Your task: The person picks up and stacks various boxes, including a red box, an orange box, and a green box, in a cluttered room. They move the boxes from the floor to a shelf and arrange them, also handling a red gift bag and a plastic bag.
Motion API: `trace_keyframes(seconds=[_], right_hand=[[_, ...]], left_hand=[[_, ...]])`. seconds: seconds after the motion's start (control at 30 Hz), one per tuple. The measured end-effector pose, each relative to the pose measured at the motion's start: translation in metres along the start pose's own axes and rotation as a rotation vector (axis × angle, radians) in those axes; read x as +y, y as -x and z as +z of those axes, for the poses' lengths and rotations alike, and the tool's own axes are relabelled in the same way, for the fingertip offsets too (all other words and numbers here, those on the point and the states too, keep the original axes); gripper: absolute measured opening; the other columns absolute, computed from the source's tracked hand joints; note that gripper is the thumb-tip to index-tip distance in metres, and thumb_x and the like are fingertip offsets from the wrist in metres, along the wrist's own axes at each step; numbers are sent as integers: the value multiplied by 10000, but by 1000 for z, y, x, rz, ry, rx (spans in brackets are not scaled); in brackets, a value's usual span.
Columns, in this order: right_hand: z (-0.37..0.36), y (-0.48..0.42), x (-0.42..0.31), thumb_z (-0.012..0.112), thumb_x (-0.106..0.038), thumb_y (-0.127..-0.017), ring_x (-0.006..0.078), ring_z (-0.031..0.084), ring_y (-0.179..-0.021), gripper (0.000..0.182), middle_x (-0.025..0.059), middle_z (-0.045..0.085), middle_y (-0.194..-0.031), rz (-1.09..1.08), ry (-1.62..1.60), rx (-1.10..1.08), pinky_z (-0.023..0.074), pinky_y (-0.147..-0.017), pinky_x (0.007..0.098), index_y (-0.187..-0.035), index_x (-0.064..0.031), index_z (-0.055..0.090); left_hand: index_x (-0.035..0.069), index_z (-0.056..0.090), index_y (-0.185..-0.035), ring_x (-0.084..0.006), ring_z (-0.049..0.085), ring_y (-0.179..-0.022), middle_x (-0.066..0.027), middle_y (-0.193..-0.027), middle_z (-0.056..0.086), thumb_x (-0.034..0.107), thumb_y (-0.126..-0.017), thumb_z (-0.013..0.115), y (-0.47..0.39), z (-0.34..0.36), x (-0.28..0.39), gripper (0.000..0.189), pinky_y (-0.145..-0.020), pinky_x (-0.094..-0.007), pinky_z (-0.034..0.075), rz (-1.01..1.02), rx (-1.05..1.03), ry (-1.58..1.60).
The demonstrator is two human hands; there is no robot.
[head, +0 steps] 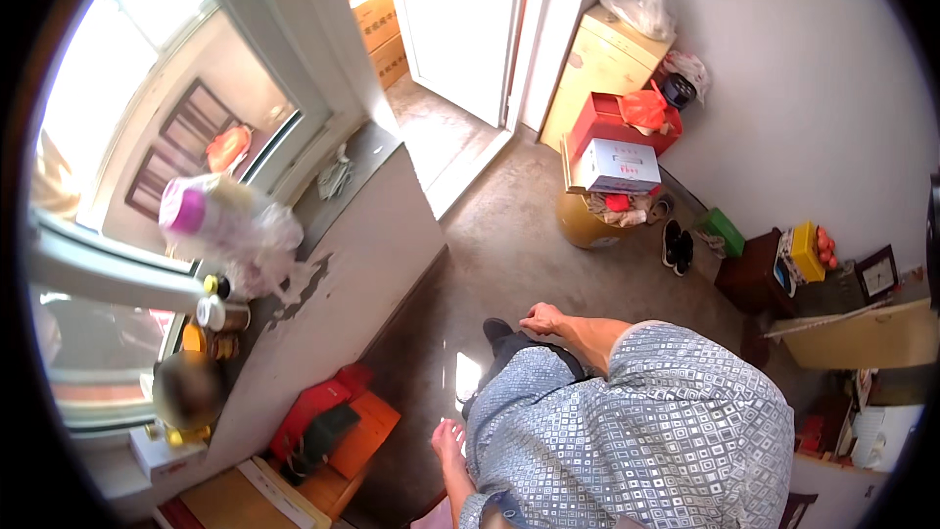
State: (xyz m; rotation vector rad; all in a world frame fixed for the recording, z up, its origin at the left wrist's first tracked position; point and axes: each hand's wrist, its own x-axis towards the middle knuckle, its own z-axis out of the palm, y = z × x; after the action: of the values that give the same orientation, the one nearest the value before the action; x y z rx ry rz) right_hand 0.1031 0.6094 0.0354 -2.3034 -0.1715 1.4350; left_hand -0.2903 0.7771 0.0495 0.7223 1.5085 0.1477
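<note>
My right hand [542,319] hangs over the concrete floor [485,264], its fingers curled in loosely with nothing visible in them. Just beside it is a dark shoe [496,328] at the end of my leg. Lower down, my left hand [448,439] hangs at my side, fingers slightly apart and holding nothing. The patterned shirt [646,433] on my body fills the lower right. Left of that hand, an orange box [374,422] and a dark green item [329,432] rest on a low wooden piece of furniture.
A white door [459,22] stands ajar ahead, with cardboard boxes [378,18] beyond. Jars [224,314] and a plastic-wrapped bundle [228,217] line the windowsill. At right, a white box [620,165] tops a brown barrel [587,224], near black shoes [677,246] and a cream cabinet [602,73].
</note>
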Motion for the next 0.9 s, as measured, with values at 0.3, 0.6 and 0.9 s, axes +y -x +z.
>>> trace_keyframes(seconds=[0.3, 0.6, 0.9], right_hand=[[-33, -3, 58, 739, -430, -841, 183, 714, -711, 480, 86, 749, -828, 154, -286, 165, 587, -666, 335, -1129, -47, 743], [8, 44, 104, 738, -398, -890, 164, 711, -735, 433, 80, 737, -875, 208, -617, 295, 557, -576, 301, -1100, -19, 737], [43, 115, 161, 727, -459, -804, 296, 718, -1047, 478, 170, 754, -1122, 394, -425, 350, 542, -927, 396, -1067, -65, 789]], left_hand=[[-44, 617, -1282, -164, 701, -882, -101, -1064, 704, 157, -949, 725, -54, 67, 35, 403, -735, -276, 595, 163, -294, -407], [-41, 620, -1240, -141, 677, -826, -101, -1026, 697, 144, -949, 723, -72, 103, 83, 360, -678, -261, 568, 137, -477, -611], [-67, 595, -1239, -127, 634, -701, -90, -880, 670, 119, -937, 721, -99, 98, 95, 377, -567, -246, 502, 108, -499, -676]])
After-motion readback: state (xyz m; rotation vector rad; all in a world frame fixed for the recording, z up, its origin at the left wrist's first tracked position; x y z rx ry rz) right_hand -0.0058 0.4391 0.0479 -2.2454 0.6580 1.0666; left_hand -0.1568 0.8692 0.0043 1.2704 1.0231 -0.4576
